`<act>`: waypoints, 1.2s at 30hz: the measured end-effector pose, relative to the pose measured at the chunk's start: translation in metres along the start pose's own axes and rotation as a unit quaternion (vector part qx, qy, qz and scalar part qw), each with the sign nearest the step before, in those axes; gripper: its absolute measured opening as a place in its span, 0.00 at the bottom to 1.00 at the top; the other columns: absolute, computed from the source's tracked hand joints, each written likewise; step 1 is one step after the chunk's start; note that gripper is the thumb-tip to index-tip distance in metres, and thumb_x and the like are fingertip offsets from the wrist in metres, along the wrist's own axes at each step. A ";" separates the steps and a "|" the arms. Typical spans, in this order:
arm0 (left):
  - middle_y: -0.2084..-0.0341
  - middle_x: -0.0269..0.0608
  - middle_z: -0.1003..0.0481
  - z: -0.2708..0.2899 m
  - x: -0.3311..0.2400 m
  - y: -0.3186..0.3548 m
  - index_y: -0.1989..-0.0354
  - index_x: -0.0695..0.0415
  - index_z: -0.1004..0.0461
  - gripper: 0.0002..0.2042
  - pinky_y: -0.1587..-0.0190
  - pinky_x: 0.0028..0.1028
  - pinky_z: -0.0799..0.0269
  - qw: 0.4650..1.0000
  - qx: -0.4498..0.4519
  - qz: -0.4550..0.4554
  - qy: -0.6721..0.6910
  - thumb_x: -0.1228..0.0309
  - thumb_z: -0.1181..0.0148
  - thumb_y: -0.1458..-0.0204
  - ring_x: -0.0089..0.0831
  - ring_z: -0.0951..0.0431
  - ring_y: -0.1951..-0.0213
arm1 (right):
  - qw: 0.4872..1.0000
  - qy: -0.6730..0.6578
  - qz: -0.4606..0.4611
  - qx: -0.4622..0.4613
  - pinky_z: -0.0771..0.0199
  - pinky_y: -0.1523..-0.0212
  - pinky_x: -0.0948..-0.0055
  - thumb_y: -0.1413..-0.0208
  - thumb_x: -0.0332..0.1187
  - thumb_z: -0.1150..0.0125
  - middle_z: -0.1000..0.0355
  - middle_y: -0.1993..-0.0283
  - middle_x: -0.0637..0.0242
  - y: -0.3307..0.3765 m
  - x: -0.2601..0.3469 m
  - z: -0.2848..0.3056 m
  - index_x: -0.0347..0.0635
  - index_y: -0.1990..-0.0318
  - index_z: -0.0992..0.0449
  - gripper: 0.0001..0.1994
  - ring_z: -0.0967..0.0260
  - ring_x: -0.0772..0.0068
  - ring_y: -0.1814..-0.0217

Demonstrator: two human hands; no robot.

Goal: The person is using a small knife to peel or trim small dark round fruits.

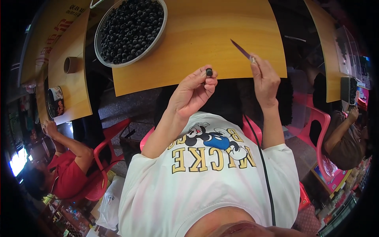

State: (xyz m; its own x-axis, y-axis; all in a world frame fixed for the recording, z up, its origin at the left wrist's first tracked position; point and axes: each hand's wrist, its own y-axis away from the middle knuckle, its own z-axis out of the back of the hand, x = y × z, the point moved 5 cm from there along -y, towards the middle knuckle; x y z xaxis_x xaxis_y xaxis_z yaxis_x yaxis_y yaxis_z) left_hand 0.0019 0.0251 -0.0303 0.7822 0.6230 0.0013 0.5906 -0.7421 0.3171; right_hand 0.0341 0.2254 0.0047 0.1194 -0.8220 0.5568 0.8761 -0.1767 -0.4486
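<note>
Between the thumb and fingertips of my left hand [195, 90] is a small dark round piece [209, 72], held just past the table's near edge. To its right, my right hand [266, 78] is closed around the handle of a small knife [240, 48]. The thin pointed blade slants up and left over the table, apart from the piece. At the upper left stands a wide pale plastic bowl [97, 44], heaped with similar dark round pieces [132, 31]; many show a ring or hollow on top.
The yellow wooden table [213, 31] lies before me. On a side table at left are a brown cup [70, 65] and a dark printed tub [55, 102]. People sit at both sides, one in a red shirt [73, 175], near pink chairs [316, 118]. A black cable [265, 170] crosses my shirt.
</note>
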 end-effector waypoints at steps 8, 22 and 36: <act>0.63 0.44 0.32 -0.011 -0.002 0.008 0.51 0.66 0.33 0.13 0.65 0.19 0.30 0.998 0.056 0.021 -0.019 0.75 0.47 0.42 0.26 0.32 0.64 | 0.996 -0.066 -0.049 -0.037 0.32 0.66 0.75 0.37 0.34 0.48 0.28 0.67 0.59 0.007 -0.005 -0.008 0.33 0.55 0.26 0.12 0.31 0.68 0.68; 0.68 0.38 0.29 -0.155 -0.238 -0.045 0.56 0.61 0.31 0.10 0.73 0.18 0.31 0.908 -0.017 -0.294 -0.298 0.78 0.45 0.46 0.23 0.29 0.72 | 0.990 -0.094 -0.078 -0.074 0.38 0.70 0.78 0.36 0.34 0.51 0.34 0.72 0.63 0.026 -0.022 0.004 0.30 0.53 0.26 0.14 0.39 0.76 0.73; 0.71 0.41 0.21 -0.136 -0.206 -0.038 0.62 0.62 0.22 0.10 0.60 0.27 0.27 0.300 -0.042 -0.231 -0.925 0.75 0.38 0.54 0.30 0.22 0.67 | 0.977 -0.158 -0.136 -0.054 0.39 0.72 0.79 0.36 0.36 0.50 0.33 0.75 0.67 0.028 -0.028 0.005 0.33 0.53 0.25 0.15 0.38 0.79 0.74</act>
State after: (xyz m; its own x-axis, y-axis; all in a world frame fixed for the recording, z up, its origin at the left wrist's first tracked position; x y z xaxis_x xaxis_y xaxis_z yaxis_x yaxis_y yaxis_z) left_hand -0.2083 -0.0416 0.0867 -0.5601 -0.6061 -0.5648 0.7748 -0.6245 -0.0982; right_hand 0.0577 0.2463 -0.0207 0.0430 -0.5312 0.8462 0.8435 -0.4346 -0.3156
